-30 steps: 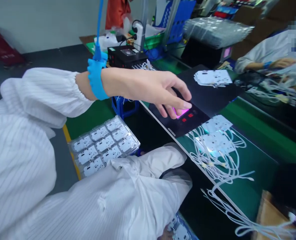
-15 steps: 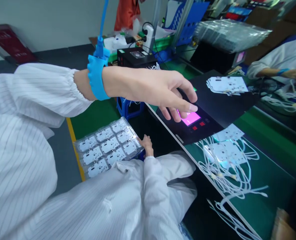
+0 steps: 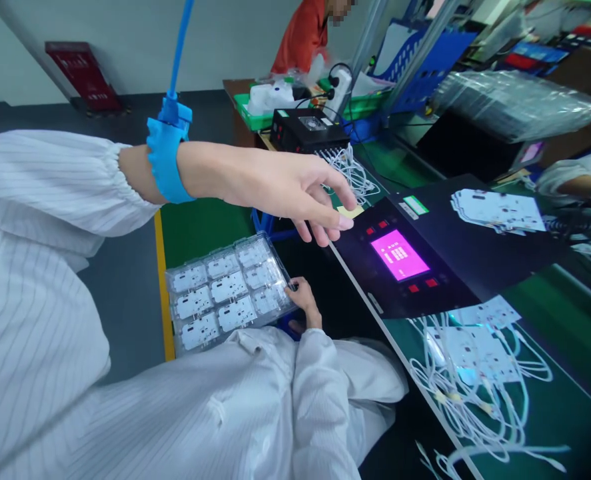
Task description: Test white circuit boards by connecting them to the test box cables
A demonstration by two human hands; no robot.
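Note:
My left hand [image 3: 320,207], with a blue wrist strap [image 3: 168,160] on its wrist, hangs in the air with bent, slightly parted fingers and nothing in them. It is just left of a black tester box [image 3: 415,267] with a lit pink screen. Lower down, my right hand [image 3: 305,300] grips the right edge of a clear plastic tray [image 3: 286,303], its thumb on top. Rows of white circuit boards [image 3: 228,287] lie in the tray's compartments. The fingers beneath the tray are mostly hidden.
White circuit boards [image 3: 498,208] are stacked on the tester box. Other boards [image 3: 480,347] lie among white cables [image 3: 475,407] on the green bench. Another black box [image 3: 308,130] stands farther back. Co-workers' sleeves [image 3: 575,177] show at the right and an orange top [image 3: 300,40] behind.
My left hand has drawn back left from the tester box, leaving its pink screen uncovered. The right hand still holds the tray. The view has shifted, so the bench appears farther right.

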